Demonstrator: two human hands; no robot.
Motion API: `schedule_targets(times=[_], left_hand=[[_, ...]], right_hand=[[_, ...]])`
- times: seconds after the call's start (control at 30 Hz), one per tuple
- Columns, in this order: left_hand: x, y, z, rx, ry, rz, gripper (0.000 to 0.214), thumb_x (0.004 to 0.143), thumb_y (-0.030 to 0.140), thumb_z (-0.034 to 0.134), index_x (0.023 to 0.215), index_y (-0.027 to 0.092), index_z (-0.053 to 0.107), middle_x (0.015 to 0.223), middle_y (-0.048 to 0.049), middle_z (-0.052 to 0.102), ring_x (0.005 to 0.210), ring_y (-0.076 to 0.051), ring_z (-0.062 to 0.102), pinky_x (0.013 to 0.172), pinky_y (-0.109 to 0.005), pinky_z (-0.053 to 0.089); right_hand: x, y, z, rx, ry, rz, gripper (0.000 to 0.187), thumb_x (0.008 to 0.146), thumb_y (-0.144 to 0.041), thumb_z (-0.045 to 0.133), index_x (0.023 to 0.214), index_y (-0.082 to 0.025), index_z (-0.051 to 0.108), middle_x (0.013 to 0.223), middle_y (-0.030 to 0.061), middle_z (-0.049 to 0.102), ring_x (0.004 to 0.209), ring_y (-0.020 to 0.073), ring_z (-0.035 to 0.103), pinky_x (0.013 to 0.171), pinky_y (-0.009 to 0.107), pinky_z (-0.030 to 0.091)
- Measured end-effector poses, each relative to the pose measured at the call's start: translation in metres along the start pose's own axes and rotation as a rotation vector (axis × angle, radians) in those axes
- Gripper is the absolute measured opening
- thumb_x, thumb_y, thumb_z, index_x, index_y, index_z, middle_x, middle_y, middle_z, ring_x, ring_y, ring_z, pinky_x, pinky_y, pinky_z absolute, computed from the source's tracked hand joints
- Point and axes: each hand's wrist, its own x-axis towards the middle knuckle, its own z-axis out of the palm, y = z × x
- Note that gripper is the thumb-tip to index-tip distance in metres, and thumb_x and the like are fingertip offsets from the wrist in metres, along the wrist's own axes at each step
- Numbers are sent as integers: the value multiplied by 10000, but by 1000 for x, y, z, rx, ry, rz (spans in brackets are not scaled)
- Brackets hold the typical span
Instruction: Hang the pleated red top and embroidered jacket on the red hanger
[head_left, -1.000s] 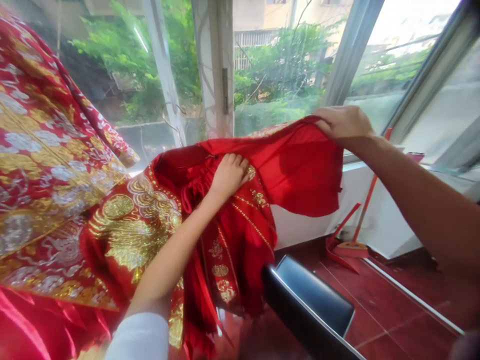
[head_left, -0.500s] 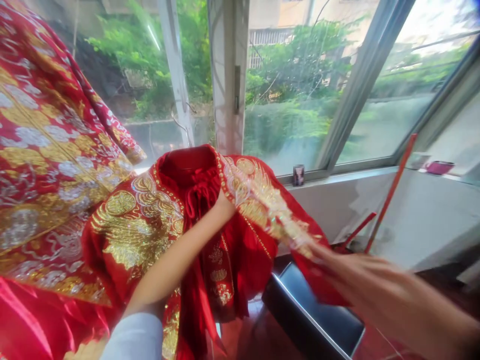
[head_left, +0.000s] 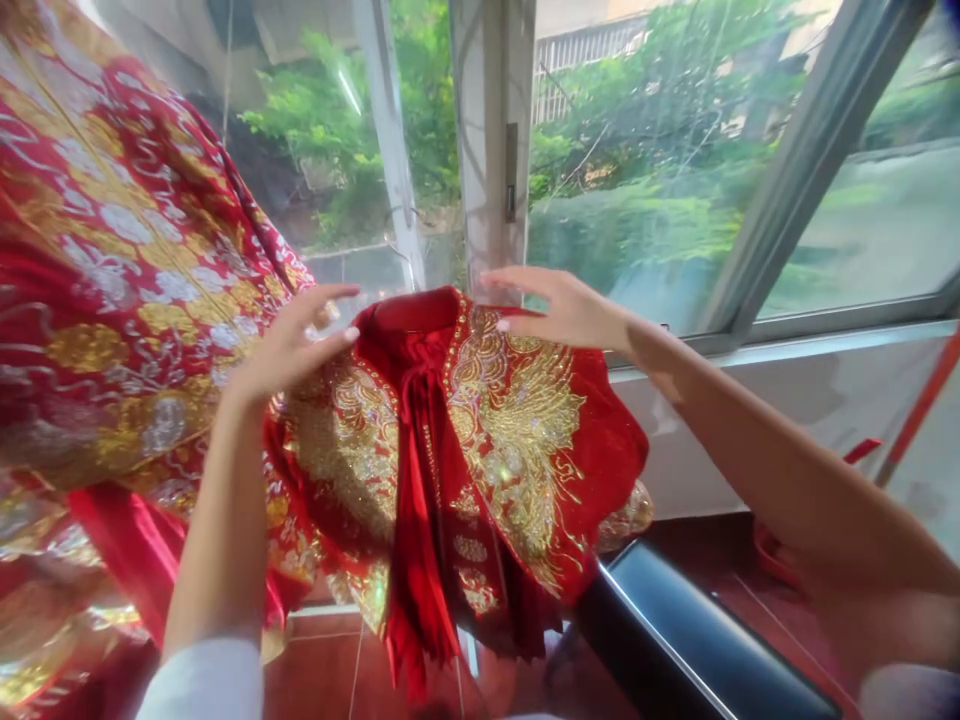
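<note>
A red jacket point(head_left: 525, 450) with gold and silver embroidery hangs by the window, its front parted. Red ribbons point(head_left: 424, 560) dangle inside the opening. My left hand point(head_left: 292, 345) is beside the jacket's left shoulder, thumb and fingers apart, holding nothing. On the other side, my right hand point(head_left: 562, 305) hovers over the right shoulder near the collar point(head_left: 457, 305), fingers stretched out with a gap to the thumb. Whether either hand touches the cloth I cannot tell.
To the left hangs a long red garment point(head_left: 135, 270) with gold and silver flowers. A black padded seat point(head_left: 697, 620) stands at the lower right on the red tiled floor point(head_left: 319, 670). Behind are the window frame point(head_left: 495, 150) and sill point(head_left: 862, 345); a red pole point(head_left: 919, 410) leans at the right.
My left hand has come out of the jacket's neck opening to its left shoulder. My right hand has left the right sleeve and risen to the shoulder. The jacket front now hangs down.
</note>
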Motion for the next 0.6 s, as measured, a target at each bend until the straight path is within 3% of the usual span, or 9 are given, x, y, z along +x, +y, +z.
schedule_targets(times=[0.1,0.17,0.27,0.4,0.5,0.6], left_hand=[[22,-21,10,13,-121,3,359,805,554,495,832,229,643,744,-34,632,785,-196,558,733,-336,475],[28,-23,15,9,-154,-35,394,832,553,434,638,218,506,590,-4,485,592,-148,443,579,-292,400],[30,-9,19,-5,-21,-70,452,862,550,388,561,218,326,520,24,300,514,-119,306,499,-269,290],[36,11,17,10,191,-85,462,894,537,364,566,211,382,532,8,313,550,-134,370,507,-262,325],[33,-5,9,28,54,-57,438,860,579,429,695,200,577,634,-25,513,719,-182,538,634,-276,447],[11,-48,-2,-55,-266,-108,496,746,632,551,967,208,682,891,-69,677,978,-248,601,822,-336,491]], right_hand=[[27,3,14,68,-202,17,334,875,-427,533,1080,-200,668,967,69,688,888,210,612,849,410,496],[33,2,19,58,-266,65,332,912,-458,474,798,-200,649,702,23,598,695,159,547,748,361,479],[34,1,21,107,-142,155,403,911,-505,477,650,-205,542,595,-16,455,603,124,456,676,314,433],[39,0,18,213,60,256,409,875,-584,506,730,-211,592,625,-12,498,644,144,490,670,317,437],[37,7,13,281,-21,257,404,809,-599,577,787,-200,641,683,7,584,706,168,548,706,335,468],[22,31,7,416,-262,295,416,730,-580,638,884,-196,681,792,31,659,782,192,607,736,349,499]])
